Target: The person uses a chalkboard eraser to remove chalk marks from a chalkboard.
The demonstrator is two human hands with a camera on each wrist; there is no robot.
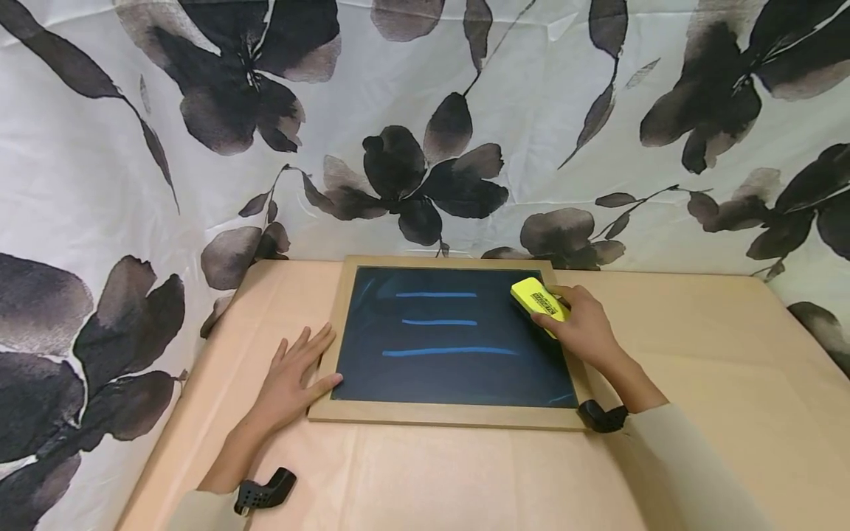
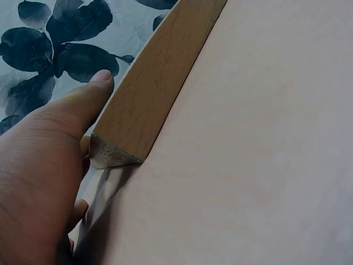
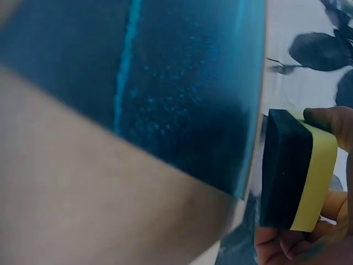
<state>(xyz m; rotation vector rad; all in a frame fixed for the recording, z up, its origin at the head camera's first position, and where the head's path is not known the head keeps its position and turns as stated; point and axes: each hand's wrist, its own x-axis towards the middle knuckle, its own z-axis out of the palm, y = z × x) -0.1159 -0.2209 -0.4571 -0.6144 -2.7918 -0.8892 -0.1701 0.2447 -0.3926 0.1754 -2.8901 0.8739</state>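
A small chalkboard (image 1: 451, 383) with a wooden frame (image 1: 451, 415) lies on the table. Three blue chalk lines (image 1: 436, 295) run across it, one above another, and faint blue smears show near the corners. My left hand (image 1: 288, 380) rests on the frame's left side, fingers spread and thumb along its edge; the left wrist view shows the thumb (image 2: 83, 105) against the wood. At the board's upper right, my right hand (image 1: 587, 332) grips a yellow board eraser (image 1: 538, 296) between thumb and fingers. The right wrist view shows the eraser's dark felt pad (image 3: 284, 171) apart from the board surface.
Light wooden table (image 1: 465, 472) surrounds the board. Behind it and to the left hangs a white cloth (image 1: 531, 88) with dark flower prints. Black wrist cameras sit on the left wrist (image 1: 265, 490) and right wrist (image 1: 603, 417).
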